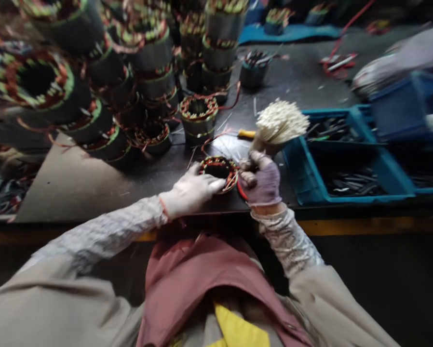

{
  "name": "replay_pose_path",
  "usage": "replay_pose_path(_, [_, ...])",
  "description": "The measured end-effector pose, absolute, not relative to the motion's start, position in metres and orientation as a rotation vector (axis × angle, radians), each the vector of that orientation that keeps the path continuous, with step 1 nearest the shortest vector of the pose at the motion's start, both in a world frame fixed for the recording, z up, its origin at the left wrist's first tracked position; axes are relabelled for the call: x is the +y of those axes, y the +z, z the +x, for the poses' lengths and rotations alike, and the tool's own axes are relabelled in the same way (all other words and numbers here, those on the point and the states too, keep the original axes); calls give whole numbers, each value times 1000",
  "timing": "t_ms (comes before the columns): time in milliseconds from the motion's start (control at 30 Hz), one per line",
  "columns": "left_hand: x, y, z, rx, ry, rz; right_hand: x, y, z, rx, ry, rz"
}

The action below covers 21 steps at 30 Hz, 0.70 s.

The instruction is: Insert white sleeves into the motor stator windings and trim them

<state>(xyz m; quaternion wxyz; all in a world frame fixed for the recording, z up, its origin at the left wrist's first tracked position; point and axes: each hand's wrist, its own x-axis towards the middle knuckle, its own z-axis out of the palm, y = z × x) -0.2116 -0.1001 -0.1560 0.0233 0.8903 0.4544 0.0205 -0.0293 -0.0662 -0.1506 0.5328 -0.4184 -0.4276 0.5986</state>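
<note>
A small motor stator [232, 180] with copper and red windings sits on the dark bench in front of me. My left hand [192, 189], in a white glove, wraps round its left and near rim, thumb along the front. At its right edge is my right hand [262, 180], in a greyish-purple glove with dark-stained fingertips. Those fingers are curled closed round a tool with a red curved handle [242, 191]; the rest of the tool is hidden. Thin pale strands lie by the right fingers. Just behind that hand stands a bundle of thin cream-coloured sticks or cords [282, 121].
Stacked stators [155, 55] crowd the left and back. A single stator [199, 118] stands nearer. Blue bins [357, 198] with dark pieces line the right. A yellow handle [247, 133] lies behind the bundle. Another person's sleeved arm [415, 53] reaches in at right.
</note>
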Motion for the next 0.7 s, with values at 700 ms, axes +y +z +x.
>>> replay_pose_path(700, [-78, -163, -251, 999, 106, 2858, -10, -84, 22, -1381, 349, -825])
